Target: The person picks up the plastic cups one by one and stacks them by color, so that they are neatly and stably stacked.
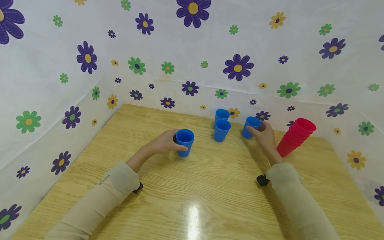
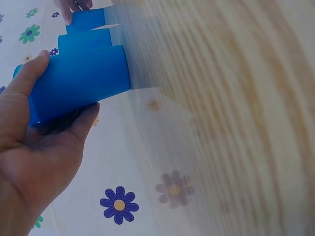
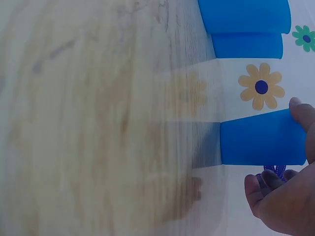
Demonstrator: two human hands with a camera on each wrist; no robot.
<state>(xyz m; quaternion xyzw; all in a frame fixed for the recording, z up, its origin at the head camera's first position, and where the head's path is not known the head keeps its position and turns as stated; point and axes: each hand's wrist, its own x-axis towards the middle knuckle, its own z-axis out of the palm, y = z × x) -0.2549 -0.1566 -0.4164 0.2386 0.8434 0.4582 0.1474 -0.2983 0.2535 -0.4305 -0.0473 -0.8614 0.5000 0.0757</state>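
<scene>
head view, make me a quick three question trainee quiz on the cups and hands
1. True or false: the left hand holds a blue cup.
2. Where does the head view show the red cup stack, relative to the right hand?
a) to its left
b) in its grip
c) to its right
3. How many untouched blue cups stand between the two hands in the head view?

Key:
1. True
2. c
3. Two
</scene>
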